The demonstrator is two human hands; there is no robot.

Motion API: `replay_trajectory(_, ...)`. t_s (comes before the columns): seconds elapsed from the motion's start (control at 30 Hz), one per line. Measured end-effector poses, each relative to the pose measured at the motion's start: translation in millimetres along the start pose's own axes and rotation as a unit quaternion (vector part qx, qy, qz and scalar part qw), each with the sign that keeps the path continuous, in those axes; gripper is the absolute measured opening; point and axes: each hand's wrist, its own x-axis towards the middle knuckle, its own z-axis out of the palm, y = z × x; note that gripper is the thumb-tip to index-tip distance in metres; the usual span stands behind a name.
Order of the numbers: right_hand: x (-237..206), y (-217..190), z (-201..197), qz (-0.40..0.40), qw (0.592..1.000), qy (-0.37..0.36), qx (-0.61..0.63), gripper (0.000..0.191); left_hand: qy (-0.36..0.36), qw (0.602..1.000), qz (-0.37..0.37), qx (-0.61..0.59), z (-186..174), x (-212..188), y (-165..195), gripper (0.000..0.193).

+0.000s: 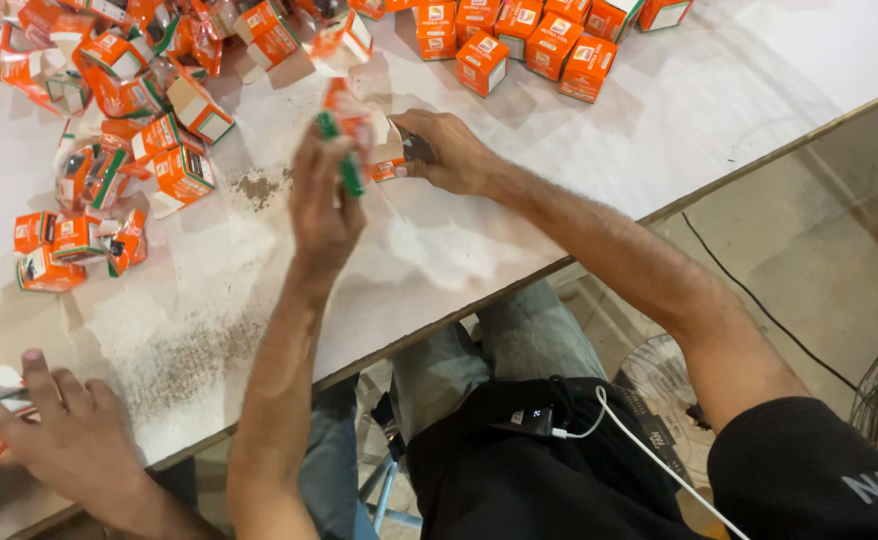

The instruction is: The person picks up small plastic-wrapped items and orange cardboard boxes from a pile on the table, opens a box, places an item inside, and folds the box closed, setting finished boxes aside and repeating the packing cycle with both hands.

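Orange-and-white cartons everywhere on the white table (659,110). Far left of the half-open carton (384,150), a co-worker's hand (64,430) lies flat at the table edge. Loose pile of small boxes (109,130) sits left of that carton too. Left hand (321,200) is raised just beside it, fingers pinching a green-and-orange packet (342,140). Right hand (449,150) grips the carton itself, fingers curled round it. Neat row of closed boxes (529,40) lies beyond it, to the right. Risk: the packet looks blurred mid-move, so it could catch on the flap and crumple it.
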Motion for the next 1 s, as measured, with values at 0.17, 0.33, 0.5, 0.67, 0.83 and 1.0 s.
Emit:
replay_trajectory(0.17,-1,-7,-1,-0.034,0.999,0.017,0.014,0.061,-0.127,0.984,0.003,0.123,12,-4,-5,0.034)
replay_trajectory(0.33,-3,-16,-3,-0.033,0.999,-0.004,-0.023,0.055,-0.136,0.976,-0.039,0.164,9,-1,-12,0.026)
replay_trajectory(0.5,2,-22,-6,-0.072,0.997,0.008,-0.037,0.057,-0.112,0.969,-0.186,0.119,29,7,-7,0.019)
replay_trajectory(0.67,-7,-18,-1,-0.069,0.997,0.008,-0.029,0.066,-0.015,0.852,-0.475,-0.22,46,14,-25,0.041)
replay_trajectory(0.83,-5,-10,5,0.016,0.997,0.025,0.076,0.069,-0.021,0.841,-0.466,-0.276,55,17,-39,0.026)
replay_trajectory(1.0,-5,-14,4,-0.077,0.995,0.022,-0.054,0.05,-0.075,0.854,-0.423,-0.293,39,7,-37,0.025)
